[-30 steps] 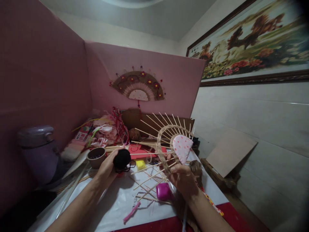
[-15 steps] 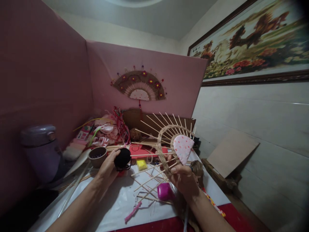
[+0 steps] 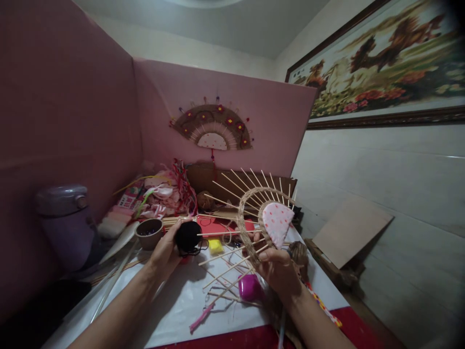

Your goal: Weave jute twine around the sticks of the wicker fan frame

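Observation:
My left hand point(image 3: 166, 247) is closed around a ball of black yarn point(image 3: 188, 236), with a loose loop of strand hanging from it. In my right hand point(image 3: 274, 266) is a half-made fan point(image 3: 276, 223), gripped near its lower edge. Thin wooden sticks spread out from its white, red-dotted half-round centre, and a braided twine band weaves across them. The tip of one stick reaches close to the yarn ball. Beneath the fan lie a yellow packet point(image 3: 215, 246), a purple packet point(image 3: 250, 287) and several loose sticks.
A finished fan point(image 3: 212, 128) hangs on the pink board at the back. To the left stand a brown cup point(image 3: 149, 234) and a purple bottle point(image 3: 67, 228). Pink yarn and ribbons point(image 3: 163, 194) are heaped behind. A pink pipe cleaner point(image 3: 201, 318) lies near the table's front.
The view has shifted slightly. Both hands keep their hold on the black yarn and the fan, with hardly any movement between them.

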Motion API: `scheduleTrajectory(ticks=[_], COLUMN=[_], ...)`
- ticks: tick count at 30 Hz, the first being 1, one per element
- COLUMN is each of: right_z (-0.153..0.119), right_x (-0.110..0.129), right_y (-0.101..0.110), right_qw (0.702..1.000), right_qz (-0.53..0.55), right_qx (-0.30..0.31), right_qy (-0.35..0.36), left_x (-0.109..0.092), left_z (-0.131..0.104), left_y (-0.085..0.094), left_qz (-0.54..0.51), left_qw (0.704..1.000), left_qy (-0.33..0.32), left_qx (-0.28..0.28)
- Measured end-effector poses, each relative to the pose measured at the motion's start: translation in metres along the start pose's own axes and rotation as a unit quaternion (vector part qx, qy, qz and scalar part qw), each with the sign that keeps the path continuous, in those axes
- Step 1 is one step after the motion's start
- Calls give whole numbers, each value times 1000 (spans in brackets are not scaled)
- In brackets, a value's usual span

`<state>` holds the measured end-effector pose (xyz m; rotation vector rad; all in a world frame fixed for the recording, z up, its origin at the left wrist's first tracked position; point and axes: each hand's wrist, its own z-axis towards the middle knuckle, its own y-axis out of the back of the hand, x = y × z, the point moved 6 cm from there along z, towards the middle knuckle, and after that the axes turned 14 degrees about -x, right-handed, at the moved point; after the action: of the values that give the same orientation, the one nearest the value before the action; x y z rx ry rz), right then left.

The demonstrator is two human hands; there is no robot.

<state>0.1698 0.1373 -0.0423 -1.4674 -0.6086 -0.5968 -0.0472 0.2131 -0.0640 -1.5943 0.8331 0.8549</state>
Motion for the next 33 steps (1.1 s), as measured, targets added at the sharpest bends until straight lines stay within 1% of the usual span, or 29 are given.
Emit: scheduleTrajectory(ticks=[4,7,9,12,14,17,20,22,25,28,31,33], right_z=[0,0,0,0,0,2,3,4,5,4,2,1], right_x=[1,1,0,0,0,1,2,4,5,7,7,6], right_y=[0,0,1,1,2,4,5,6,9,11,10,8], right_qw=[1000,1000,1000,1000,1000,1000,1000,1000,1000,1000,1000,1000], right_qz=[-6,-2,4,9,7,2,0,3,6,11,14,16], right_qx=[7,11,17,21,19,13,15,15,0,-17,-15,-6], right_qy=[4,-2,-9,-16,-13,-12,-15,-14,-10,0,1,-5], left_x=[-1,-6,-16,-38,-52,-62,-57,-52,-53,-69,-85,-86], left_z=[1,11,24,50,68,92,108,115,118,114,102,87], left_y=[2,4,6,5,1,-6,-9,-9,-11,-16,-26,-32], left_qz=[18,46,65,102,131,176,223,249,270,274,281,297], left_qw=[999,997,992,976,965,951,941,936,930,928,928,926], left_qy=[-26,-47,-80,-147,-184,-222,-235,-234,-237,-243,-238,-232], left_qx=[-19,-49,-78,-121,-132,-125,-102,-86,-71,-64,-49,-31])
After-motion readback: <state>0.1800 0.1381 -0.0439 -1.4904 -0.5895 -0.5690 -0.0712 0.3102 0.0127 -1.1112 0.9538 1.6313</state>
